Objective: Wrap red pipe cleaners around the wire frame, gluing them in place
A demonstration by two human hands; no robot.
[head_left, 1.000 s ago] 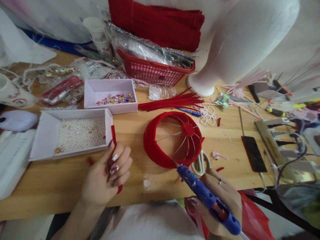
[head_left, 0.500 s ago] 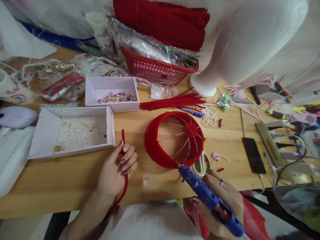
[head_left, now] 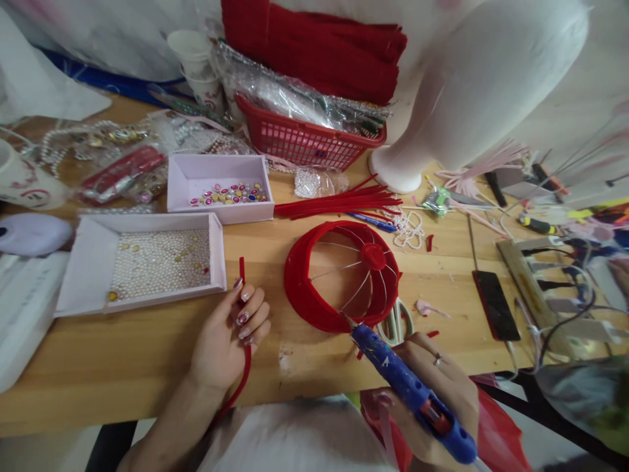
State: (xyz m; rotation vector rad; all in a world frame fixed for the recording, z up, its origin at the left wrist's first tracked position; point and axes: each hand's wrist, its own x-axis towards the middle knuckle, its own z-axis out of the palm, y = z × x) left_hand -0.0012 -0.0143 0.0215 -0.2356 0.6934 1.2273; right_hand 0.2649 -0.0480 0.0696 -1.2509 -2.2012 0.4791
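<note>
On the near edge of the wooden table (head_left: 122, 354), seen from the head view, the person's left hand (head_left: 228, 334) rests with its fingers curled in around a red fuzzy stem (head_left: 242, 272). The stem's free end pokes up past the fingertips, just beside the corner of the pearl box (head_left: 93, 262). The rest of the stem runs down along the palm and bends off the table edge toward the wrist.

The right hand (head_left: 437, 387) hangs just off the table edge, clenched around a blue glue gun (head_left: 403, 380) with a ring showing on one finger. The gun slants up and to the left, and its nozzle meets the lower rim of the round red frame (head_left: 314, 288). That frame lies in the middle of the table, a red band with thin wire spokes running to a small red hub. A pair of scissors (head_left: 396, 321) lies partly under the frame's near right side, close by the gun.

Behind the pearl box sits a smaller gem box (head_left: 196, 174) holding a row of coloured stones. A bundle of red stems (head_left: 339, 202) lies beyond the frame, with a blue pen (head_left: 373, 221) just beside it. Farther back stands a red basket (head_left: 304, 141) stuffed with clear bags, and next to it a white mannequin form (head_left: 466, 85). To the right, well apart from the hands, a dark phone (head_left: 495, 305) lies flat near a power strip (head_left: 535, 282).
</note>
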